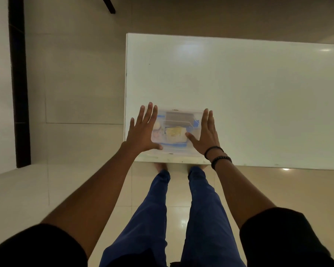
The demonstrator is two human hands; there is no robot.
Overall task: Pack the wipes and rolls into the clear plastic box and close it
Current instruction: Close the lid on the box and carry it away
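The clear plastic box [176, 151] stands at the near left corner of the white table [239, 83] with its see-through lid on top. Through the lid I make out a grey pack [178, 117], a yellowish pack [175, 133] and pale round shapes [156, 126] at the left; blue clips show at the sides. My left hand [142, 130] lies flat with spread fingers over the box's left end. My right hand [205, 132] lies flat along its right end, thumb on the lid. Neither hand holds anything.
The table's left edge [126, 83] and front edge [258, 165] run close to the box. Beige tiled floor lies to the left and below. My legs in blue trousers [181, 209] stand at the table's front edge. A dark vertical strip [17, 83] runs at far left.
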